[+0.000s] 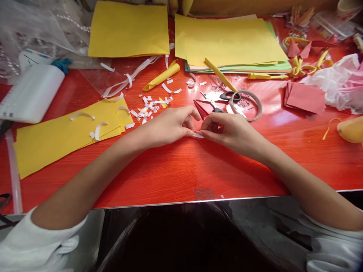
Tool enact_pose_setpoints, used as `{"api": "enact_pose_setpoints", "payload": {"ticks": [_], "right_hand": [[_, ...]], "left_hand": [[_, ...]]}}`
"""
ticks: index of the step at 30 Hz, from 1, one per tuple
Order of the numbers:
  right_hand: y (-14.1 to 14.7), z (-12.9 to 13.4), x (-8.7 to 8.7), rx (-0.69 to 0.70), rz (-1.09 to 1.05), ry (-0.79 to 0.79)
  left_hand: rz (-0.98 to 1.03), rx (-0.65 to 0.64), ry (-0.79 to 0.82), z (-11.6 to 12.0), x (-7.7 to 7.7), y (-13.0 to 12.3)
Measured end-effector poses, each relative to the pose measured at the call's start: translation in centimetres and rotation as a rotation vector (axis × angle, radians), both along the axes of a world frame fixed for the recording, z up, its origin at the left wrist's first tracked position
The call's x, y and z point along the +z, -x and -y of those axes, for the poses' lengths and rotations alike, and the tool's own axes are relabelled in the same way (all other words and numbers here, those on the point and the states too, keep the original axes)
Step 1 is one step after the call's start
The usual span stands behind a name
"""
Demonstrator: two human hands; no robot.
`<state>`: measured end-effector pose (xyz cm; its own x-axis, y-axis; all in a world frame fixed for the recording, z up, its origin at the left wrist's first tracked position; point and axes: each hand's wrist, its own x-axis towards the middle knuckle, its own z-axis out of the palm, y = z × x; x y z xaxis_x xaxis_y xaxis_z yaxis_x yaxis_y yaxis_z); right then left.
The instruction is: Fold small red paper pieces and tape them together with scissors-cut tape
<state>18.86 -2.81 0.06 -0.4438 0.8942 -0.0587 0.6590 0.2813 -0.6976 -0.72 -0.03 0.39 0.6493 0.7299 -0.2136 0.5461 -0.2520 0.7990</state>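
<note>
Both hands meet over the middle of the red table (170, 173). My left hand (176, 124) pinches the left end of a small white strip (197, 135) between thumb and finger. At the strip's right end, my right hand (227, 128) has its thumb and curled fingers closed on it. Just beyond the fingertips lies a small dark red folded piece (200, 109). Scissors (215, 100) with black handles rest behind my right hand, beside a roll of tape (258, 107). Many white paper scraps (149, 105) are scattered beyond my left hand.
Yellow sheets (70, 124) lie at left near a white device (39, 94). Stacked yellow paper (129, 30) and coloured sheets (232, 41) stand at the back. A yellow paper roll (161, 76) is mid-table. Red squares (304, 98) and crumpled plastic (340, 79) sit at right.
</note>
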Motion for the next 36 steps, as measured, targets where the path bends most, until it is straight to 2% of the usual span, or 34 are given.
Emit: {"api": "enact_pose_setpoints", "payload": {"ticks": [13, 19, 26, 31, 36], "right_hand": [[0.0, -0.2, -0.2, -0.061, 0.023, -0.029], [-0.5, -0.2, 0.2, -0.078, -0.114, 0.101], [-0.8, -0.2, 0.6, 0.028, -0.138, 0.333], [-0.7, -0.2, 0.3, 0.003, -0.169, 0.362], [-0.7, -0.2, 0.2, 0.013, -0.158, 0.356]], "left_hand": [[0.002, -0.013, 0.009, 0.0, 0.2, -0.1], [0.012, -0.013, 0.017, 0.1, 0.3, -0.2], [0.073, 0.065, -0.065, 0.0, 0.6, -0.3], [0.040, 0.057, -0.097, 0.5, 0.9, -0.8], [-0.001, 0.111, -0.174, 1.2, 0.8, -1.5]]}}
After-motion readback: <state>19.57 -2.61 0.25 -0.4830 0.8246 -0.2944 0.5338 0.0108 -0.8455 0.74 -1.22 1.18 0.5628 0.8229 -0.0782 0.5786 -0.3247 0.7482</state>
